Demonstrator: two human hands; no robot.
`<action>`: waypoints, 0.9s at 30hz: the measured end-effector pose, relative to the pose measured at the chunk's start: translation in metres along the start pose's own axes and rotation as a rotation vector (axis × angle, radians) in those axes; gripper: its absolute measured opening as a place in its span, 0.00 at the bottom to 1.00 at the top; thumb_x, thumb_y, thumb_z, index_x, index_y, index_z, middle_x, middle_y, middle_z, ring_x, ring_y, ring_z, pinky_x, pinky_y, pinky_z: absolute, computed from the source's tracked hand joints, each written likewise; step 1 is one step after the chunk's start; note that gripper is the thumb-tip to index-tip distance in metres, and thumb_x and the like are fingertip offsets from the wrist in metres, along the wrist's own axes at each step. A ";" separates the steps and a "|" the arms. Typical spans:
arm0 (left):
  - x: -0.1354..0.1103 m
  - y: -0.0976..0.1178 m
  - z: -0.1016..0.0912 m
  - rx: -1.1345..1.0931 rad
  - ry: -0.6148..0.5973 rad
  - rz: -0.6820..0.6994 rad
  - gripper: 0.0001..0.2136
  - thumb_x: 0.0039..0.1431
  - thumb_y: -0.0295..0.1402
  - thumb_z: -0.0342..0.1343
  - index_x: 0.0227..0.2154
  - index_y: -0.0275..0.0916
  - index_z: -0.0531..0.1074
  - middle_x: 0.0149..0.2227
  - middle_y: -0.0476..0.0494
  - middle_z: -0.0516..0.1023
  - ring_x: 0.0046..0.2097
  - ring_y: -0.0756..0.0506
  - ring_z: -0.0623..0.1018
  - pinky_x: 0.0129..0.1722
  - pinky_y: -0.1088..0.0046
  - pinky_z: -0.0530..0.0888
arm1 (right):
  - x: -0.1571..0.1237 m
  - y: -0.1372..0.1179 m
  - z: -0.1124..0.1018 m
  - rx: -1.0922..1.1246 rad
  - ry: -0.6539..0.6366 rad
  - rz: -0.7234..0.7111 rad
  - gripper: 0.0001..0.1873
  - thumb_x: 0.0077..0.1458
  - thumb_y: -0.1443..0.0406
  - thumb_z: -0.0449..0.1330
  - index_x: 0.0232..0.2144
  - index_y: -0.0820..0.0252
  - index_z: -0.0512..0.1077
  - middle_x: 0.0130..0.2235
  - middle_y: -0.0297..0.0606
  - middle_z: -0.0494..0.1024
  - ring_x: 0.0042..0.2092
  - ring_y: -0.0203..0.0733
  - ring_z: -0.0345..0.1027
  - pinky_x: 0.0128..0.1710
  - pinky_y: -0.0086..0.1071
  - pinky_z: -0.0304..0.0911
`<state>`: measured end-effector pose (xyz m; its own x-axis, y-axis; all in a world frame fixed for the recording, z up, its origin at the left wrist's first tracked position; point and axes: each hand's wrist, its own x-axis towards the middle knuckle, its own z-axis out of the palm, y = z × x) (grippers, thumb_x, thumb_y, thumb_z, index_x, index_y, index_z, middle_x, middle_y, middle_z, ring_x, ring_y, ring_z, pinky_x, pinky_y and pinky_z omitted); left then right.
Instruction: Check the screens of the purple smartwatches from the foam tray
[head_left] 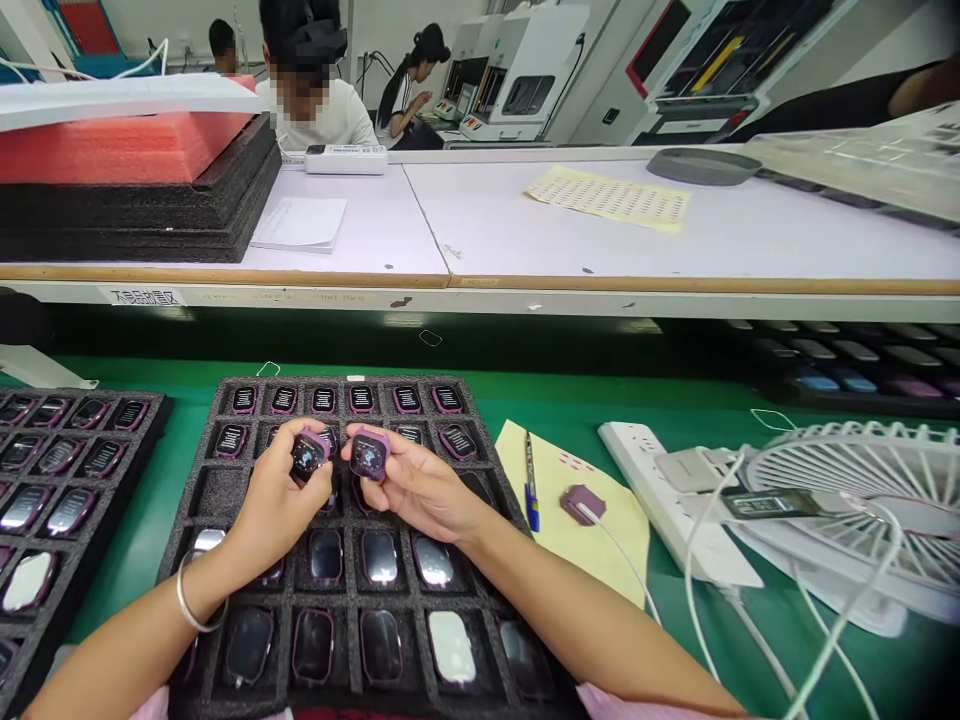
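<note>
Each of my hands holds up a smartwatch without a strap, its small screen lit. My left hand (277,495) grips one purple-edged smartwatch (308,454) between thumb and fingers. In my right hand (420,485) is a second purple smartwatch (369,456), held close beside the first but apart from it. Both are above a black foam tray (214,493) whose compartments hold many watch bodies, some with white text on their screens. My forearms and hands hide part of the tray's middle.
Another foam tray (139,470) of watches lies left. On the right are yellow paper (551,520), a pen (531,485), a purple device on a cable (583,504), a power strip (675,500) and a white fan (862,510). A shelf (465,230) spans the back; people sit beyond.
</note>
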<state>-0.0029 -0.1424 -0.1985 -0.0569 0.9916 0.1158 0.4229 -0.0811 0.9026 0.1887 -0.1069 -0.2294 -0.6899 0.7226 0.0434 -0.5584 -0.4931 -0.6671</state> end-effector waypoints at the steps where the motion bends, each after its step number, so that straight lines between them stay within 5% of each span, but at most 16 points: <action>1: 0.000 0.001 0.000 0.006 0.008 -0.004 0.16 0.54 0.33 0.55 0.47 0.40 0.68 0.43 0.45 0.75 0.41 0.46 0.75 0.39 0.71 0.71 | 0.000 0.000 0.000 -0.004 0.010 -0.002 0.23 0.57 0.60 0.71 0.54 0.53 0.75 0.49 0.39 0.76 0.31 0.32 0.67 0.32 0.27 0.62; 15: -0.003 0.000 0.000 0.030 0.000 -0.020 0.17 0.55 0.33 0.55 0.48 0.41 0.67 0.42 0.45 0.75 0.35 0.48 0.75 0.26 0.76 0.68 | -0.001 0.001 -0.001 -0.045 0.020 0.021 0.26 0.55 0.58 0.72 0.55 0.54 0.74 0.50 0.41 0.77 0.30 0.34 0.69 0.33 0.30 0.63; 21: -0.004 0.000 -0.001 0.076 0.031 0.053 0.15 0.54 0.32 0.56 0.47 0.41 0.69 0.40 0.45 0.76 0.39 0.46 0.76 0.38 0.71 0.72 | -0.003 -0.001 0.000 -0.053 0.009 0.027 0.26 0.55 0.57 0.73 0.54 0.54 0.75 0.49 0.42 0.77 0.29 0.34 0.68 0.33 0.30 0.62; 27: -0.004 0.003 0.000 0.001 -0.020 -0.046 0.17 0.55 0.33 0.56 0.49 0.41 0.67 0.38 0.46 0.75 0.32 0.48 0.74 0.24 0.76 0.67 | -0.002 -0.001 -0.001 -0.040 -0.005 0.030 0.25 0.56 0.57 0.71 0.54 0.54 0.74 0.48 0.41 0.77 0.30 0.33 0.67 0.33 0.29 0.61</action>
<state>-0.0014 -0.1463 -0.1957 -0.0581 0.9961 0.0658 0.4213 -0.0353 0.9062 0.1912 -0.1076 -0.2297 -0.7088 0.7049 0.0267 -0.5186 -0.4951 -0.6971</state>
